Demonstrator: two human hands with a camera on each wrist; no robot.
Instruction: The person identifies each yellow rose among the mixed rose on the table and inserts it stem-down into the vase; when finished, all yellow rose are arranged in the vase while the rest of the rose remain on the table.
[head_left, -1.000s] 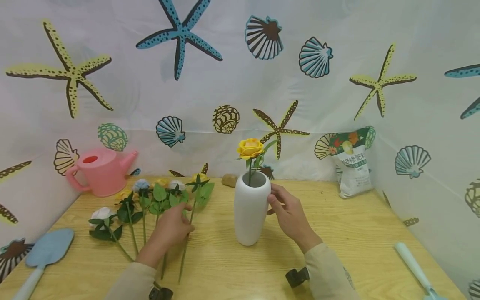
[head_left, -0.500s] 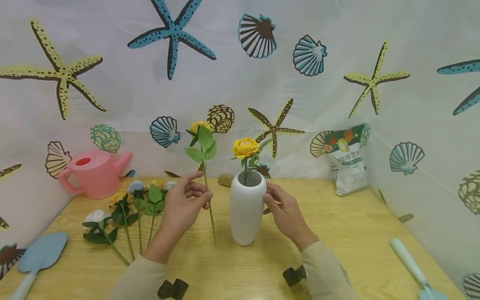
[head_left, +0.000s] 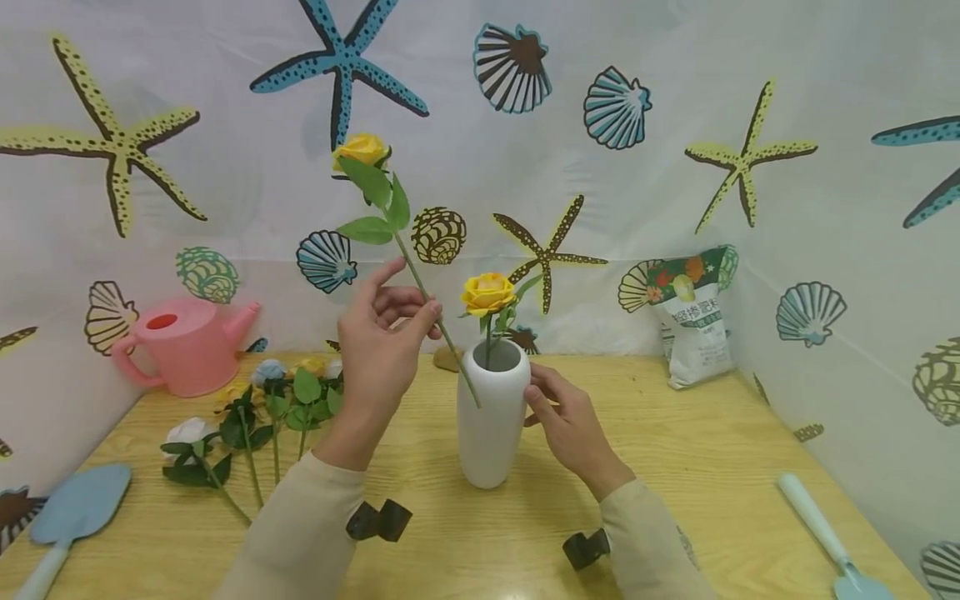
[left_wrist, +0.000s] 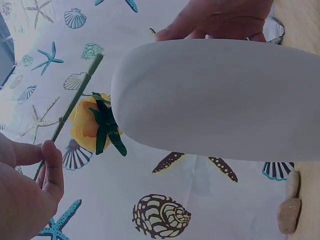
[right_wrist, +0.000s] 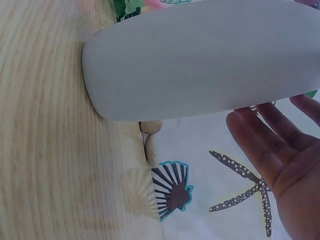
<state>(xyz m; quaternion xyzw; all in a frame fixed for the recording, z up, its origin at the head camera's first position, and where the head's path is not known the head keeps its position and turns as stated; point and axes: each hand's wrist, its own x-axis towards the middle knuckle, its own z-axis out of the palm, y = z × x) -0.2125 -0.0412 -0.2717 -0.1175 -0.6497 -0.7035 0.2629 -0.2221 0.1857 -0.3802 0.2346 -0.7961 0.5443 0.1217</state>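
Observation:
My left hand (head_left: 382, 346) pinches the stem of a yellow artificial rose (head_left: 362, 152) between thumb and fingers. The rose leans left, and its stem's lower end is in front of the upper part of a white vase (head_left: 491, 433). In the left wrist view, that stem end (left_wrist: 95, 65) is beside the vase's mouth end, apart from it. Another yellow rose (head_left: 489, 294) stands upright inside the vase, its lower stem hidden. My right hand (head_left: 573, 425) rests its fingers against the vase's right side; in the right wrist view the fingers (right_wrist: 255, 140) lie fairly straight, touching the wall.
Several loose roses, including a white one (head_left: 190, 433) and a blue one (head_left: 268, 371), lie on the table's left. Behind them stands a pink watering can (head_left: 197, 350). A blue trowel (head_left: 82, 504), another trowel (head_left: 817, 517), stones (left_wrist: 289, 215) and a printed bag (head_left: 697, 325) are around.
My left hand has picked up the yellow rose from the table, raised it and brought it right, its stem end now at the vase's rim height. The right hand keeps touching the vase.

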